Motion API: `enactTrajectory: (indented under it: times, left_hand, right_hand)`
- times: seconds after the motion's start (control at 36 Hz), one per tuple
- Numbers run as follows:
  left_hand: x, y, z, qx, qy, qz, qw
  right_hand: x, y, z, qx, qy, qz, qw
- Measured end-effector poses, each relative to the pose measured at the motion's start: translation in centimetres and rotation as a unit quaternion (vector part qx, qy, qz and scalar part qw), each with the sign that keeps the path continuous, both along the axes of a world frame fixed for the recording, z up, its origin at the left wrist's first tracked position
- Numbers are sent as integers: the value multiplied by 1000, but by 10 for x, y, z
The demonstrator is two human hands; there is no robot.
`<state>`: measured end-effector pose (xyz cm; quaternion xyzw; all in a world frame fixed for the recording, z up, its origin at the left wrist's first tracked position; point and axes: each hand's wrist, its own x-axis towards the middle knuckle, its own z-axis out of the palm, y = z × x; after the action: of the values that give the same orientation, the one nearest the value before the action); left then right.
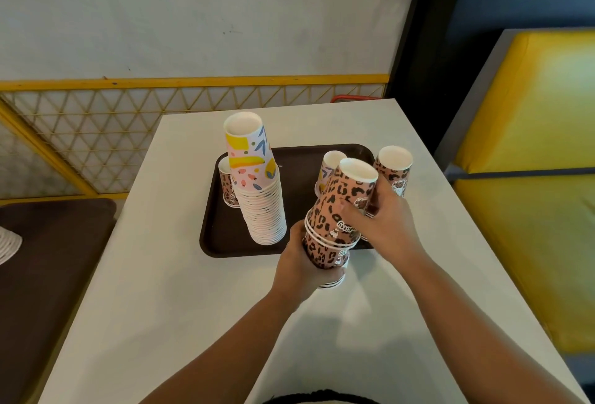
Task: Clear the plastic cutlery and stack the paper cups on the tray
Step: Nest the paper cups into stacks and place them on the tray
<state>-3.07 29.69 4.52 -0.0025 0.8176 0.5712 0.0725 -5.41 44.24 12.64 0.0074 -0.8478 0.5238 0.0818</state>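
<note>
Figure: cup stacking under way, seen from my head camera. On the dark tray [225,236] at the table's centre, the tall stack [260,197] of upturned cups, topped by a floral one, stands at about 9 o'clock; a single leopard cup [226,186] sits just behind it at 10 o'clock. A floral cup [330,168] stands upturned at 1 o'clock, and another leopard cup [393,170] at 2 o'clock by the tray's right edge. No plastic cutlery shows anywhere, so I judge that part done; several cups are not yet gathered.

My left hand [299,262] curls round the base of a short leopard stack [335,229], held tilted over the tray's near edge at 5 o'clock. My right hand [383,220] wraps its fingers round the top cup of that stack, apparently seating it.
</note>
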Motion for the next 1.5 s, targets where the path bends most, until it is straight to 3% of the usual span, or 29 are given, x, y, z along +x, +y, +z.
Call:
enactTrajectory:
  times: [0.19, 0.33, 0.44, 0.67, 0.78, 0.83, 0.97, 1.06, 1.22, 1.5]
  left_hand:
    - [-1, -1, -1, -14, -6, -2, 1000]
    - [-1, -2, -1, -16, -16, -3, 1000]
    - [-2, -2, 1, -8, -26, -1, 1000]
    - [-4, -3, 7, 14, -31, -1, 999]
    - [-6, -5, 6, 28, -36, 3, 999]
    - [-6, -5, 6, 31, -37, 4, 999]
    - [-6, -2, 7, 36, -33, 9, 999]
    - [-7, 0, 9, 32, -29, 7, 999]
    - [-7, 0, 11, 37, -27, -10, 999]
    - [-7, 0, 10, 5, -1, -13, 1000]
  right_hand:
    - [-13, 22, 33, -121, 56, -73, 988]
    - [-27, 45, 59, -59, 169, -158, 971]
    - [-37, 54, 51, 28, 168, -176, 970]
    - [-35, 49, 21, 103, 88, -113, 984]
    - [-19, 37, 23, 99, 157, -130, 974]
    - [-9, 29, 21, 60, 186, -89, 977]
    - [5, 5, 4, 39, 37, 80, 995]
    - [7, -3, -8, 45, -34, 126, 990]
    - [5, -7, -16, 61, -72, 102, 990]
    - [-2, -3, -4, 35, -23, 42, 998]
